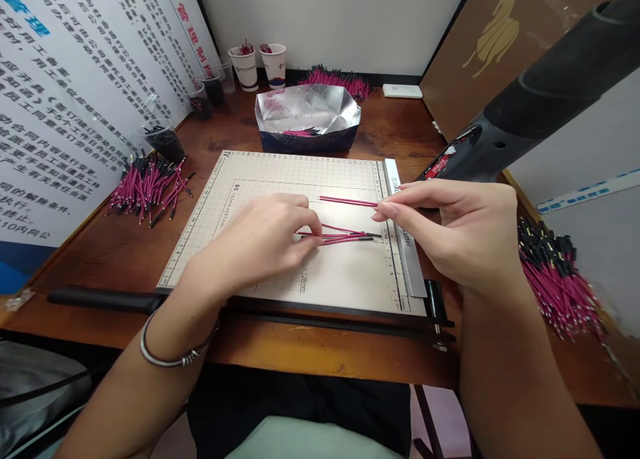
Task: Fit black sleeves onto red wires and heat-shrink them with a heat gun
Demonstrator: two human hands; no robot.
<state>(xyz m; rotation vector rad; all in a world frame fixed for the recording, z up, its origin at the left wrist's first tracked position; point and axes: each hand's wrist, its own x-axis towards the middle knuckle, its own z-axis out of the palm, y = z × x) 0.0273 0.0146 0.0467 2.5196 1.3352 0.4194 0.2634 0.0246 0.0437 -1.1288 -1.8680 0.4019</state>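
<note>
A cream-coloured paper cutter board [280, 172] with printed grid lines lies on the table. My right hand [445, 225] is over its right edge, thumb and fingertips pinched on the ends of a couple of thin magenta wires [345, 201] that point left. My left hand [270, 239] is at the middle of the board. Its thumb and finger close on the left ends of several magenta wires with black tips [350, 240], which reach to the right. How many wires each pinch holds is partly hidden by the fingers.
A foil-lined box [310, 139] with wires stands behind the board. Wire piles lie left [150, 185], right [555, 279] and at the back [340, 82]. Two paper cups [245, 69] stand at the back. A thick black arm [545, 85] juts in from the right. The cutter's black handle [105, 299] sticks out left.
</note>
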